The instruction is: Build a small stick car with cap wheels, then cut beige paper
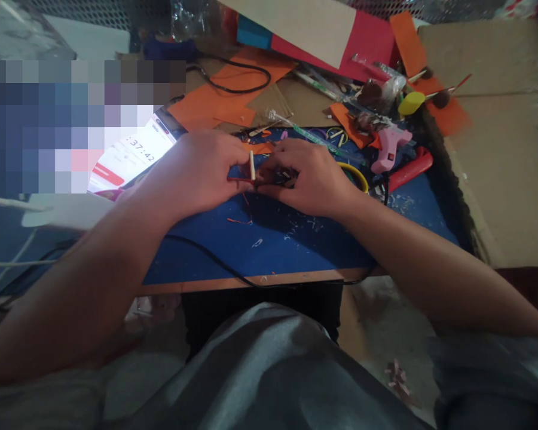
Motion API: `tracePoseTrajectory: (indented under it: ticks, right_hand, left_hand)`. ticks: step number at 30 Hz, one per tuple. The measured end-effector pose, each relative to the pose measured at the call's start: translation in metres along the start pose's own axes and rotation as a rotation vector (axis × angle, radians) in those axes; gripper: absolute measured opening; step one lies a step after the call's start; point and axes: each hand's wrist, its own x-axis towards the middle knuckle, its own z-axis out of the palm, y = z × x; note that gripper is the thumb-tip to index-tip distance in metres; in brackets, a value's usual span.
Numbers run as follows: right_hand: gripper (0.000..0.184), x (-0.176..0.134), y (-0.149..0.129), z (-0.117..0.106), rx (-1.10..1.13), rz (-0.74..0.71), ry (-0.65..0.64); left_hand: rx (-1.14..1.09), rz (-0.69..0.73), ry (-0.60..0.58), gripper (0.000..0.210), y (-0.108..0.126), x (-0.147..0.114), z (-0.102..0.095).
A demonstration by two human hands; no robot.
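Phone (155, 143) with a lit timer glowed at the left. Next, above a blue tabletop (269, 254), the left hand (201, 167) pinched a short pale stick (251, 165) nearly upright between thumb and finger. Just beside it, the right hand (311, 173) had its fingers curled and thumb pressed in around a small dark piece (263, 175), its shape probably hidden by shadow. Farther right were a yellow ring (363, 177), pink glue gun (391, 146) and red handle (410, 172).

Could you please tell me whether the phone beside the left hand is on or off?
On: the phone glows white and shows dark digits.
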Motion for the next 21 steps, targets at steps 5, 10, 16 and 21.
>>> tracePoseTrajectory:
  ticks: [5, 10, 16, 21]
  right_hand:
    - [0.026, 0.000, -0.005, -0.004, -0.001, 0.008, 0.007]
    - [0.018, 0.002, -0.004, 0.000, -0.004, 0.008, 0.029]
    - [0.024, 0.002, -0.003, 0.000, 0.012, -0.013, 0.018]
    - [0.027, -0.006, -0.003, -0.015, -0.014, -0.087, 0.015]
  left_hand:
    - [0.060, -0.013, -0.008, 0.016, 0.003, 0.000, -0.002]
    - [-0.018, -0.003, -0.007, 0.020, 0.002, 0.000, -0.001]
    - [-0.059, 0.011, 0.019, 0.019, -0.001, -0.001, 0.002]
    - [-0.004, 0.010, 0.023, 0.017, 0.000, -0.002, 0.000]
